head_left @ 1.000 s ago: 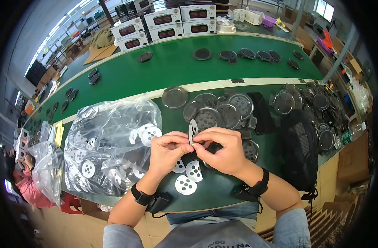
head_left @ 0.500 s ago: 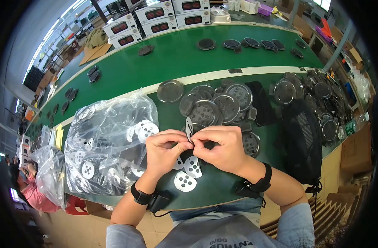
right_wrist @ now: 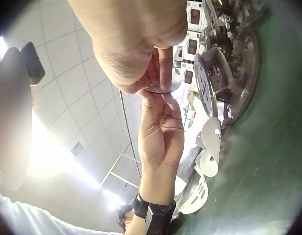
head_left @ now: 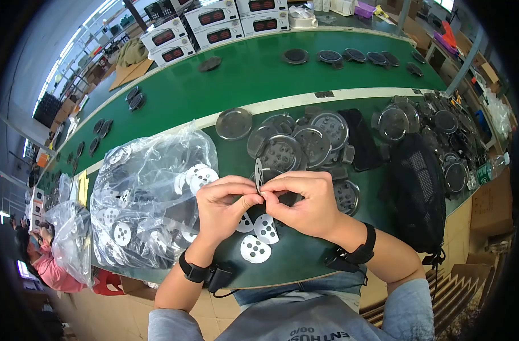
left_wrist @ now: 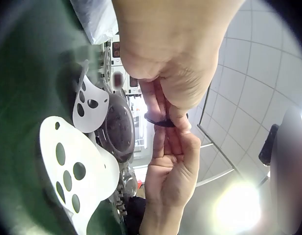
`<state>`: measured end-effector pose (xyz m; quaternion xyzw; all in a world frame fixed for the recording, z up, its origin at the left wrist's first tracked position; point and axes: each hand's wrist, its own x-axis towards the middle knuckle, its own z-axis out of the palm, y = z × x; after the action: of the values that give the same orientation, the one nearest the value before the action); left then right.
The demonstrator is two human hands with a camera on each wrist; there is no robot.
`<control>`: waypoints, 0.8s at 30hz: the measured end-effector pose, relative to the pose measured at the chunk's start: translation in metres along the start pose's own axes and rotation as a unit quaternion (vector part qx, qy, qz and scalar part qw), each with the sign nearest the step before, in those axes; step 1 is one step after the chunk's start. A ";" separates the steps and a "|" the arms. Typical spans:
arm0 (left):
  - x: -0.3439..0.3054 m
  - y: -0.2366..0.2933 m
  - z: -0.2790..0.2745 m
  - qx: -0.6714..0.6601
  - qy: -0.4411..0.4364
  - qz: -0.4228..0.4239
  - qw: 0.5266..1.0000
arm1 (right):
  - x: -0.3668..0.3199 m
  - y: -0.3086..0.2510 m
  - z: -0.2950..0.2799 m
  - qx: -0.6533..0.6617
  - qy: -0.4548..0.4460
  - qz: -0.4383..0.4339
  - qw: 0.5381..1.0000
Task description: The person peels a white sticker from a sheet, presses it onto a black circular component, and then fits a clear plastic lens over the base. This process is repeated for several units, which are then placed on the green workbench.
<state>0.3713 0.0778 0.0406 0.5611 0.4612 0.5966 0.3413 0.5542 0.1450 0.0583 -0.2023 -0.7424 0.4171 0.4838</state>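
Note:
A thin white disc with dark holes (head_left: 259, 173) stands nearly edge-on between the two hands. My left hand (head_left: 221, 209) pinches its lower edge from one side with thumb and fingers. From the other side, my right hand (head_left: 306, 203) pinches the same disc, and the fingertips of both hands meet there. Seen from the right wrist, the disc (right_wrist: 168, 85) shows a pale face; in the left wrist view its other side (left_wrist: 160, 121) looks dark. Below the hands, several loose white perforated discs (head_left: 255, 249) lie on the green table, some bent upward.
A clear plastic bag (head_left: 151, 165) of similar white discs lies at left. Round smoky plastic covers (head_left: 312, 146) are heaped behind the hands. A black mesh bag (head_left: 418, 193) sits at right, beside another heap of dark parts (head_left: 396, 125). More round pieces (head_left: 295, 55) stand across the green surface behind.
The disc has shifted slightly left with both hands and turned more edge-on. Both hands keep their pinch. Round pieces on the far green surface have shifted right in view over the last half second.

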 end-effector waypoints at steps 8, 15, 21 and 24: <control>0.000 0.002 0.002 -0.003 0.011 -0.013 1.000 | 0.000 0.001 0.001 -0.010 0.011 -0.023 1.000; 0.000 0.005 0.003 0.074 0.009 0.004 0.997 | -0.001 0.001 0.001 -0.024 0.007 -0.017 1.000; 0.000 0.006 0.003 0.123 -0.023 0.049 0.991 | -0.003 0.003 0.002 -0.053 0.010 -0.035 0.998; 0.001 0.005 0.008 0.066 -0.023 0.029 0.997 | -0.001 0.000 -0.001 -0.049 0.009 -0.006 0.999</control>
<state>0.3796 0.0783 0.0453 0.6092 0.4751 0.5617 0.2961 0.5558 0.1451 0.0583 -0.2247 -0.7586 0.3756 0.4827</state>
